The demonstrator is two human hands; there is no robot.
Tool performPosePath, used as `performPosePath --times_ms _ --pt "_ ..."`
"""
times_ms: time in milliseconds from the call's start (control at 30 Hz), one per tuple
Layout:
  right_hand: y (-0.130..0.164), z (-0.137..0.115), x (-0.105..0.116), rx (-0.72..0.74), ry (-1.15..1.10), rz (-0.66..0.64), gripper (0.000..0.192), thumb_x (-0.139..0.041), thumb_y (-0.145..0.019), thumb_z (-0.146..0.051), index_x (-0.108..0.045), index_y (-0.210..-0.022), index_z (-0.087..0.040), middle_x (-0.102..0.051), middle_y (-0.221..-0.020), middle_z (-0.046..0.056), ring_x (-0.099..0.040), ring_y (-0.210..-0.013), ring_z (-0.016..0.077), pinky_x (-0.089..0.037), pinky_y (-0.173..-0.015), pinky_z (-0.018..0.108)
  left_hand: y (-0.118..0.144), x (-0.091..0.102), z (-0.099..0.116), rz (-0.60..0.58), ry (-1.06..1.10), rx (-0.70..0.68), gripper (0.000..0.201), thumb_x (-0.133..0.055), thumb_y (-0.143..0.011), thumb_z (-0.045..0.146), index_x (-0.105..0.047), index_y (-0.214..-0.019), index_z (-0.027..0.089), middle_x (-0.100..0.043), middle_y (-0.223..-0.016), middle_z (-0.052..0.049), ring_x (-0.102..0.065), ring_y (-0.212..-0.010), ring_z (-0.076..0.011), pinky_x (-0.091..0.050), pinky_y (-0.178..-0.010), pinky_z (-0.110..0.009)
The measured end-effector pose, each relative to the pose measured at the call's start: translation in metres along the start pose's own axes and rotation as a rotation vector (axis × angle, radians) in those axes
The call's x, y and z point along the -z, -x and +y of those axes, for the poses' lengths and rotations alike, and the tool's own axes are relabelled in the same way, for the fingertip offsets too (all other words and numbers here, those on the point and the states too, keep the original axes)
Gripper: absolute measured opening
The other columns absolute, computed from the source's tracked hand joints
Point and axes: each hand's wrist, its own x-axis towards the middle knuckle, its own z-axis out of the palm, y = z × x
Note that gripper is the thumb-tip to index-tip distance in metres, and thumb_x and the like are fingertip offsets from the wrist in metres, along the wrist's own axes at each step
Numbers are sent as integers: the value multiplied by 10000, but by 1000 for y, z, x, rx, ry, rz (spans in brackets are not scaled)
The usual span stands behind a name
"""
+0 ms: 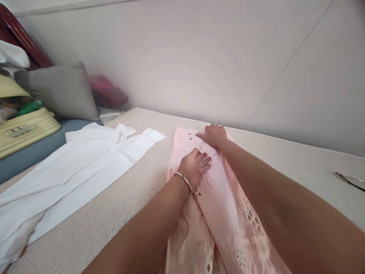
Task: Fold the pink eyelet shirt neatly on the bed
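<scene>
While a pale wall (182, 68) closes off the far side, the bed (137, 198) beneath it serves as the work surface, and its patterned cover looks flat enough to press cloth against. White clothing (85, 163) is spread at the left, apart from the work, and is best left undisturbed by a sweeping forearm. The pink garment (221, 203) lies lengthwise in front of the person, its far edge near the wall and its near part running out of view at the bottom. Its far end looks fairly flat; the nearer stretch shows creases and a lengthwise overlap that would probably need straightening by light strokes along the cloth, not across it. The right hand (216, 136) rests over the far end, fingers bent; whether they pinch the fabric, I cannot tell. It seems well placed as an anchor, so steady, gentle weight there should suit. The left hand (195, 165) grasps nothing, its fingers loosely spread over the cloth. Its metal bracelet (184, 182) sits close to the fabric and could snag; keeping that wrist slightly raised would help. The cut-out holes (253, 220) may catch a fingertip, so flat palms are safer.
</scene>
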Motion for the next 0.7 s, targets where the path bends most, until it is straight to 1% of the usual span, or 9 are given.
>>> performPosePath --times_ms 33,100,233,333,400,467,567,633,700 --pt "-1 0 2 0 -8 -17 647 -440 -963 -699 -648 -1145 -114 -656 -1197 204 -588 -1132 337 -367 -1009 463 -1 3 2 -3 6 24 268 -445 -1028 417 -538 -1131 187 -560 -1407 -174 -638 -1218 -254 -536 -1002 -353" --pt "-3 -1 4 -25 -40 -48 641 -450 -959 -694 -633 -1171 -118 -670 -1183 197 -612 -1097 319 -399 -966 430 -2 6 5 -46 2 45 366 -383 -1037 488 -519 -1213 197 -525 -1464 -178 -609 -1269 -269 -539 -1007 -375" --pt "-3 -7 2 -87 -59 -74 693 -437 -937 -743 -611 -1208 -130 -695 -1136 194 -643 -1040 315 -441 -866 393 0 6 5 -137 4 16 491 -271 -1036 578 -497 -1293 227 -461 -1546 -143 -540 -1355 -254 -519 -1047 -395" --pt "-1 -15 1 -44 2 -46 581 -402 -989 -652 -630 -1163 -147 -714 -1069 184 -659 -986 305 -440 -821 379 0 7 4 -169 -27 -36 558 -205 -1031 586 -498 -1343 228 -493 -1525 -140 -529 -1365 -243 -504 -1066 -435" --pt "2 -19 3 4 32 -18 470 -388 -1024 -540 -632 -1149 -159 -718 -1053 170 -661 -955 289 -427 -798 365 -2 10 3 -156 -64 -42 605 -180 -1020 594 -487 -1384 221 -523 -1496 -158 -544 -1349 -259 -505 -1061 -470" --pt "7 -22 11 35 43 16 404 -374 -1041 -461 -615 -1180 -167 -713 -1087 157 -654 -947 280 -405 -789 357 -4 13 2 -135 -48 -30 667 -161 -1004 622 -473 -1406 190 -509 -1505 -189 -551 -1343 -268 -510 -1056 -455" --pt "22 -20 32 73 72 135 424 -293 -1070 -433 -593 -1206 -165 -692 -1122 153 -634 -922 272 -360 -750 345 -6 19 7 -123 59 14 815 -109 -972 703 -454 -1414 110 -450 -1537 -247 -556 -1339 -283 -520 -1041 -399" --pt "43 -18 48 126 113 261 437 -253 -1081 -399 -615 -1130 -159 -686 -1058 153 -611 -872 257 -319 -707 338 -6 23 15 -121 103 49 916 -89 -941 760 -450 -1413 62 -453 -1516 -288 -581 -1308 -309 -531 -1020 -403" --pt "76 -18 63 239 152 361 410 -264 -1078 -324 -636 -997 -171 -673 -937 132 -576 -801 230 -286 -680 343 -4 29 29 -129 102 100 1022 -102 -898 824 -463 -1396 8 -502 -1444 -337 -615 -1256 -353 -543 -993 -439"
